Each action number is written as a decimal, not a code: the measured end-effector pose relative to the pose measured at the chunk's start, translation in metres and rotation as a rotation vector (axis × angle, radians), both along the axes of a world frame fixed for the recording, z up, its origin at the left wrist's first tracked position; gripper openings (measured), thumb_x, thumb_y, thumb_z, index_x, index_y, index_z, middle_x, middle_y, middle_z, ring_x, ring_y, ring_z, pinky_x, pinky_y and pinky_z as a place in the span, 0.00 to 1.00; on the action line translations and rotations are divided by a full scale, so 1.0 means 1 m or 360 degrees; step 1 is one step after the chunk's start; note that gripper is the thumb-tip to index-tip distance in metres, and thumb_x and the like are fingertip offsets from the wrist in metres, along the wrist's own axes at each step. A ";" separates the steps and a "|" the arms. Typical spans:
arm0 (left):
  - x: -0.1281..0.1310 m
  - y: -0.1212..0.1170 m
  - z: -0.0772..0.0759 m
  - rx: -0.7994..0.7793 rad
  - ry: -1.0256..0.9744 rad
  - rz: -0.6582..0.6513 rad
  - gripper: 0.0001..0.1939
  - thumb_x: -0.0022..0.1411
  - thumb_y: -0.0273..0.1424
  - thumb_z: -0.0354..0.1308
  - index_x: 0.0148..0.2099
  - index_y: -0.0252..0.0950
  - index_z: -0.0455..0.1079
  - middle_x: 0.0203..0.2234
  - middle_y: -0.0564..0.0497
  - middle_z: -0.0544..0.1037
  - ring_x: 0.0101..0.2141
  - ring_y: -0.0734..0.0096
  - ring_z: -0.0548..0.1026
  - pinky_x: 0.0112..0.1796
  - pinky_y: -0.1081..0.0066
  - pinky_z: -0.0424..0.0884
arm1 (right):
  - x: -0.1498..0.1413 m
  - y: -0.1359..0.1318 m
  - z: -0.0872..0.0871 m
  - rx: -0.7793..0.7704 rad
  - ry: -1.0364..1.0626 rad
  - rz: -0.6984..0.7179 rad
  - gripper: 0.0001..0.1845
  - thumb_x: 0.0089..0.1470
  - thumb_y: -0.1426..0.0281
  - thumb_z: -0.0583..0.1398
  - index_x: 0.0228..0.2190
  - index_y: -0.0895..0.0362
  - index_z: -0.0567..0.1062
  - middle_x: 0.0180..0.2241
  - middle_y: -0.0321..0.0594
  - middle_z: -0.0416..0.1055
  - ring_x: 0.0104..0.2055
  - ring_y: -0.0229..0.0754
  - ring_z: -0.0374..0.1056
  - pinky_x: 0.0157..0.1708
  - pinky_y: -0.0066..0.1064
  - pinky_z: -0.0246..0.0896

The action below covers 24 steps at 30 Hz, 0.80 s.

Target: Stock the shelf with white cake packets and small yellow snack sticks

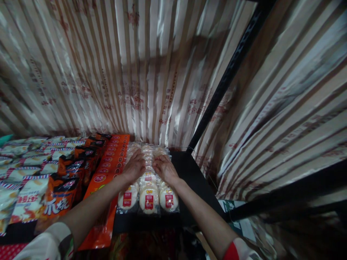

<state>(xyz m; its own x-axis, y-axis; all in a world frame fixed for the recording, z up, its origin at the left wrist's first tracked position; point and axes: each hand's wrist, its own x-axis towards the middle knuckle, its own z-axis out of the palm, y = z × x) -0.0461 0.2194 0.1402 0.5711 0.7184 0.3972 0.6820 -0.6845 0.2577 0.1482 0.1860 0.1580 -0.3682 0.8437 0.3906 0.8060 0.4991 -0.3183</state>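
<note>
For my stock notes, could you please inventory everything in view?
Rice cracker packs: many, white, three rows, centre
Printed sheet: one, orange, left of packs
Snack bags: several, orange and black, left of sheet
Striped bags: many, mostly white, far left
Shelf: one, black, underneath
Bars: at least two, black, right
Curtain: uncounted, pale striped, behind and right
Blurred item: one, teal, left edge
Dotted surface: one, red, lower left
Clutter: uncounted, green and white, lower right
Sleeves: two, white and patterned, bottom
Left grip, right grip: one bare hand each, outer rows
</note>
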 end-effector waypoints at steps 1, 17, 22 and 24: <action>0.000 0.000 0.000 -0.0001 0.0003 0.0006 0.04 0.51 0.23 0.56 0.28 0.37 0.68 0.46 0.46 0.72 0.59 0.59 0.56 0.59 0.51 0.55 | 0.001 -0.002 0.001 -0.0003 -0.0012 0.0024 0.04 0.51 0.75 0.60 0.29 0.57 0.75 0.39 0.43 0.69 0.45 0.44 0.60 0.47 0.37 0.57; 0.004 -0.005 0.000 -0.0026 -0.0033 0.0067 0.04 0.51 0.23 0.54 0.28 0.36 0.68 0.43 0.45 0.72 0.56 0.59 0.60 0.59 0.51 0.56 | 0.002 -0.014 0.002 -0.0176 -0.0217 0.0233 0.04 0.45 0.76 0.64 0.25 0.57 0.73 0.39 0.40 0.70 0.44 0.43 0.61 0.48 0.35 0.55; 0.003 -0.004 -0.003 -0.0049 -0.0030 0.0075 0.04 0.52 0.24 0.54 0.29 0.35 0.68 0.45 0.44 0.72 0.56 0.58 0.59 0.58 0.51 0.57 | 0.001 -0.016 0.000 -0.0127 -0.0193 0.0224 0.04 0.47 0.77 0.61 0.24 0.57 0.72 0.37 0.41 0.70 0.43 0.42 0.62 0.47 0.36 0.56; 0.002 -0.003 -0.004 -0.0034 -0.0037 0.0073 0.04 0.53 0.24 0.54 0.30 0.35 0.69 0.44 0.44 0.72 0.56 0.59 0.60 0.59 0.52 0.57 | 0.000 -0.017 -0.001 -0.0099 -0.0181 0.0218 0.04 0.48 0.77 0.60 0.24 0.57 0.72 0.37 0.41 0.70 0.43 0.42 0.62 0.48 0.36 0.55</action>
<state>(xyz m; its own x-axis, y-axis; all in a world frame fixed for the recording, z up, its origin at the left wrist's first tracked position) -0.0438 0.2161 0.1357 0.5280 0.7521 0.3944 0.7061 -0.6469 0.2881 0.1486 0.1689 0.1567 -0.5198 0.8041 0.2886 0.7645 0.5886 -0.2630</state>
